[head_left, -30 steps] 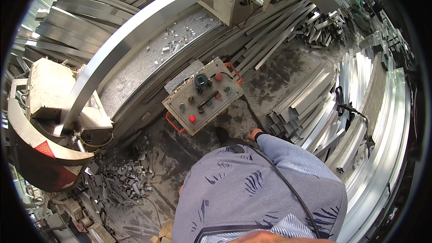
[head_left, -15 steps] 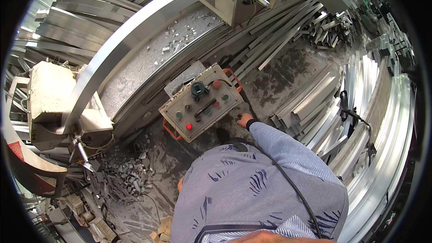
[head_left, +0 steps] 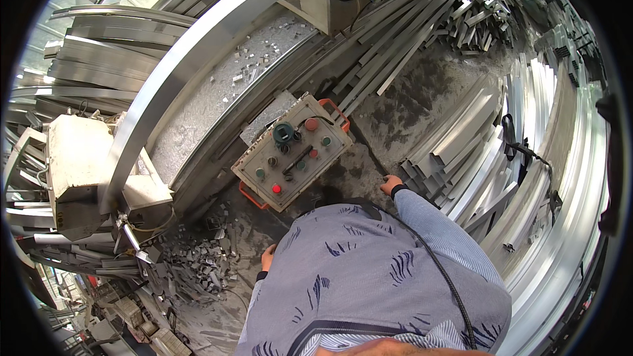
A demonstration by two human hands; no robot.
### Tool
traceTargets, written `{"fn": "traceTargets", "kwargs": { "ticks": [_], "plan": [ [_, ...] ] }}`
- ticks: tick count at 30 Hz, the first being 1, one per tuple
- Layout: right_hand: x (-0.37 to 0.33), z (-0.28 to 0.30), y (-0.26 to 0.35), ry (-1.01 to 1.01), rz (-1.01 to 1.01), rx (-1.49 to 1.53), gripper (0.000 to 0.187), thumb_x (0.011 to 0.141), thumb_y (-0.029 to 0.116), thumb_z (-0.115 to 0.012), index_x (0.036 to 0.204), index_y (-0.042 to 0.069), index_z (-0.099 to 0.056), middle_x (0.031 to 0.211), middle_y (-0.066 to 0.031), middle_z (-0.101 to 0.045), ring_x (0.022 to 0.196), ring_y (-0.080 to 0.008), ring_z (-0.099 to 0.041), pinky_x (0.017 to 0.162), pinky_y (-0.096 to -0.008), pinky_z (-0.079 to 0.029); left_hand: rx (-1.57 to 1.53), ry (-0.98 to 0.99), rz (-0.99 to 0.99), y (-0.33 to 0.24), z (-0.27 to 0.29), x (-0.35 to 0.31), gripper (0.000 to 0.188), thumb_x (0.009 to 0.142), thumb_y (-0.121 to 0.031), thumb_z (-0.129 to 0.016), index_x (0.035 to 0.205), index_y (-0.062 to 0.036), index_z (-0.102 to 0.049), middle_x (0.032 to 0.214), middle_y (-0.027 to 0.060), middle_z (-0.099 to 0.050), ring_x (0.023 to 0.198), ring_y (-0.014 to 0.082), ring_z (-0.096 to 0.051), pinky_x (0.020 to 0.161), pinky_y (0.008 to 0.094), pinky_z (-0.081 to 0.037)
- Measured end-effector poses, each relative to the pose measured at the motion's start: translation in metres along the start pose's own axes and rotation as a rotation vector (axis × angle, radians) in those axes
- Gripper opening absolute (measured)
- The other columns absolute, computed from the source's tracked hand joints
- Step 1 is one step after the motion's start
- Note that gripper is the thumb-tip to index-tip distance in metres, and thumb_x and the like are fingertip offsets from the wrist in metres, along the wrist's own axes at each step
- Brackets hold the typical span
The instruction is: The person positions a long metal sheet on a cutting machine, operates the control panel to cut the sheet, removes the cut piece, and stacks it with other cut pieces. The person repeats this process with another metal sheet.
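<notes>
A beige control box with orange handles stands in front of me. Several red and green push buttons, black switches and one lit red button are on its top. My right hand hangs to the right of the box, apart from it, beside the stacked metal profiles. Its fingers are loosely bent, and nothing shows in them. My left hand is at my left side, near the box's lower corner and touching nothing that I can see. Most of its fingers are hidden by the grey apron.
Beyond the box a long metal profile spans a saw machine bed strewn with offcuts. A beige machine head stands at the left. Metal scraps lie on the floor at lower left. Long bright profiles line the right side.
My right hand has drawn away from the control box, to the right. My left hand has come further into view beside the apron. The view has shifted slightly.
</notes>
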State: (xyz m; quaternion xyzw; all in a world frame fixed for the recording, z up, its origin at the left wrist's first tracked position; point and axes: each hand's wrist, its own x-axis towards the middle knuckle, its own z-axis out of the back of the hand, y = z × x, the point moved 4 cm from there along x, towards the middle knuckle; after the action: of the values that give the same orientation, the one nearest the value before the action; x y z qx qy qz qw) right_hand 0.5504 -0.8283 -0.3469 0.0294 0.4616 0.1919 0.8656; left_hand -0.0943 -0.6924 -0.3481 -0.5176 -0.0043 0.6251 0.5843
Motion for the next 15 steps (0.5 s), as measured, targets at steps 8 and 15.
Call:
{"fn": "traceTargets", "kwargs": {
  "ticks": [8, 15],
  "plan": [
    [-0.051, -0.025, -0.038, -0.043, 0.005, 0.079, 0.066, 0.082, 0.027, -0.075, 0.143, 0.004, -0.067, 0.132, -0.0232, -0.072, 0.117, -0.0328, -0.073, 0.104, -0.0413, -0.056, 0.045, 0.005, -0.025, -0.108, 0.033, 0.043, 0.061, 0.096, -0.036, -0.078, 0.138, 0.0059, -0.066, 0.131, 0.0207, -0.074, 0.12, 0.028, -0.072, 0.102, 0.0365, -0.056],
    [-0.069, -0.059, -0.027, -0.052, 0.045, 0.159, 0.062, 0.082, 0.021, -0.075, 0.142, 0.005, -0.068, 0.11, -0.0224, -0.079, 0.093, -0.0276, -0.079, 0.088, -0.0386, -0.06, -0.192, 0.051, -0.113, -0.153, 0.03, 0.047, 0.056, 0.098, -0.031, -0.078, 0.141, 0.0026, -0.065, 0.128, 0.0193, -0.075, 0.118, 0.0247, -0.072, 0.101, 0.0359, -0.056]
  ]
}}
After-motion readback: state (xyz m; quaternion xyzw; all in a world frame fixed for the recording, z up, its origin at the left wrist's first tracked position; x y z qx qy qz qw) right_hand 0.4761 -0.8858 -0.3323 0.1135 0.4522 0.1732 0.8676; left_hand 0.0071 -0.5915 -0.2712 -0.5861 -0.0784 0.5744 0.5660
